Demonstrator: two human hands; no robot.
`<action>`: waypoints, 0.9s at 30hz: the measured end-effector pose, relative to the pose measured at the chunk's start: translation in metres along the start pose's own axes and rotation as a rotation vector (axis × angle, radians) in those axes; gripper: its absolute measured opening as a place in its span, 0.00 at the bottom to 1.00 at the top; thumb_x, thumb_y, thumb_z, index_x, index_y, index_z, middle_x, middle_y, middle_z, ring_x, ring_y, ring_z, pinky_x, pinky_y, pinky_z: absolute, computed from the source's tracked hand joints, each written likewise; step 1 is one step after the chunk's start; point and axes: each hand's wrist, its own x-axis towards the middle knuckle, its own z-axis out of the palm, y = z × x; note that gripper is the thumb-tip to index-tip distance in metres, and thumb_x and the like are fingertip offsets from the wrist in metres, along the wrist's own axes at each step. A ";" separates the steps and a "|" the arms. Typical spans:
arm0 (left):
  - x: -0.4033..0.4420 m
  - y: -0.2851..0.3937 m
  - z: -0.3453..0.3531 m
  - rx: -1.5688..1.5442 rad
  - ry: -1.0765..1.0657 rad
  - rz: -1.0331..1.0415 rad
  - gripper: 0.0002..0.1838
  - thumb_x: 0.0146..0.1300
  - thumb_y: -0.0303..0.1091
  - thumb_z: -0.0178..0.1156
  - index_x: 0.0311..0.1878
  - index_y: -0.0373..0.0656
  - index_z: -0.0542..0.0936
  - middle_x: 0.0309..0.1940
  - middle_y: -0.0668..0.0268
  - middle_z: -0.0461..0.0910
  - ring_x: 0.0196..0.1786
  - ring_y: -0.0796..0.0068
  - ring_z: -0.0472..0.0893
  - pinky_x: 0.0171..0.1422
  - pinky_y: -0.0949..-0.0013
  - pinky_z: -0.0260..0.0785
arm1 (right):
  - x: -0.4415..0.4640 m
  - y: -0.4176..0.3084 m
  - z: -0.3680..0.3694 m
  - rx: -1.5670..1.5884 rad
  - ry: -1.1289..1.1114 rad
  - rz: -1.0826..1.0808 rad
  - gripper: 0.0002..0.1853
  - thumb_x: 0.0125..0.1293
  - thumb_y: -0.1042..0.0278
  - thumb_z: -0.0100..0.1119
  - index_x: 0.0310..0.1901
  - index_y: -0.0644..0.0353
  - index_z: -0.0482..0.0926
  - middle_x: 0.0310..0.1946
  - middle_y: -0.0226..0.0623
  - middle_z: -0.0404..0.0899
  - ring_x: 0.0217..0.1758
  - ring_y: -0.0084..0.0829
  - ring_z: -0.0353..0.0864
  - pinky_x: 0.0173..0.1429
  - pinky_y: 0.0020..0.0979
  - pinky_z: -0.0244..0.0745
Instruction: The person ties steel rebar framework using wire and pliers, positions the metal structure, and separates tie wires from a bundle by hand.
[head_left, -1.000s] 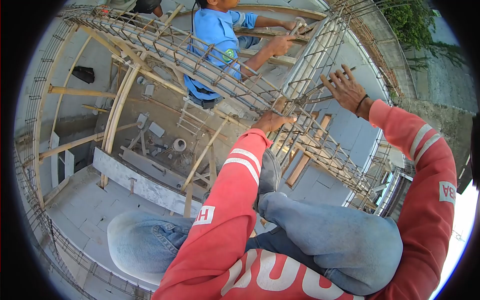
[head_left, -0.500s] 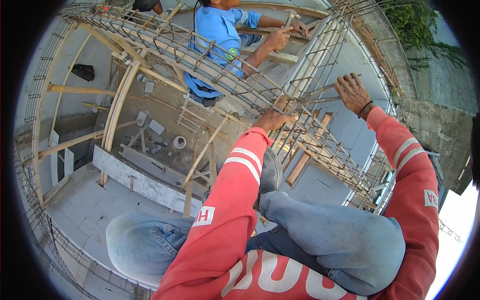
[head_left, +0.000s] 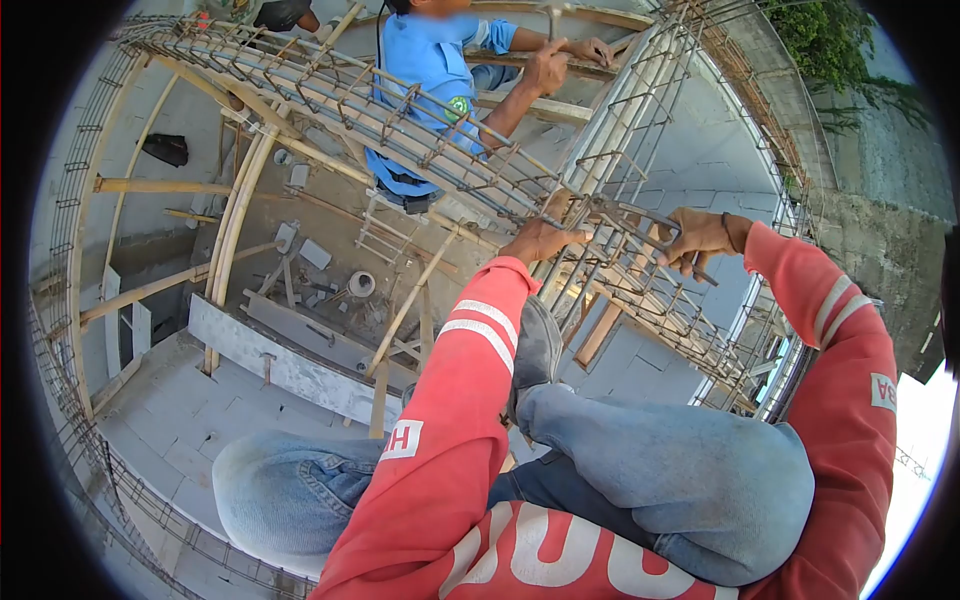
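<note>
My left hand (head_left: 543,238) is closed around bars at the joint of the rebar cage (head_left: 470,185), below the co-worker. My right hand (head_left: 703,236), fingers curled, is on the handles of a metal tool (head_left: 628,212) that looks like pincers. The tool's head lies among the bars just right of my left hand, and one handle end sticks out below my right fingers. My fingers and the crossing bars hide part of the grip and the tool's jaws.
Across the cage a co-worker in a blue shirt (head_left: 425,60) holds a hammer (head_left: 553,22). Under me are bamboo poles (head_left: 240,210), a ladder (head_left: 382,232), a bucket (head_left: 361,284) and a long board (head_left: 290,358) far below. My shoe (head_left: 537,345) is beside the cage.
My right hand was spread, then reached the tool's handles, and has now swung down and left with them. My left hand stays at the joint. The co-worker's hammer has moved up and left.
</note>
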 end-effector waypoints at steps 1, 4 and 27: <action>0.003 -0.002 0.001 0.015 0.010 0.022 0.57 0.52 0.61 0.67 0.78 0.43 0.53 0.74 0.47 0.61 0.73 0.45 0.65 0.75 0.55 0.60 | 0.014 0.024 -0.006 0.603 -0.272 0.025 0.16 0.61 0.66 0.70 0.41 0.61 0.73 0.29 0.39 0.80 0.26 0.28 0.83 0.22 0.34 0.81; -0.008 0.012 -0.003 -0.016 0.034 -0.028 0.57 0.51 0.60 0.69 0.78 0.44 0.53 0.73 0.46 0.63 0.72 0.44 0.67 0.74 0.56 0.62 | 0.029 0.046 -0.007 0.517 -0.245 0.042 0.15 0.62 0.66 0.70 0.42 0.58 0.72 0.29 0.39 0.81 0.25 0.27 0.83 0.23 0.35 0.81; -0.048 0.060 -0.084 0.410 -0.541 -0.253 0.55 0.50 0.66 0.69 0.72 0.33 0.66 0.70 0.42 0.66 0.74 0.49 0.65 0.77 0.55 0.58 | 0.058 0.066 0.019 -1.410 1.404 -0.380 0.16 0.67 0.68 0.51 0.55 0.59 0.75 0.51 0.42 0.77 0.56 0.40 0.76 0.59 0.50 0.71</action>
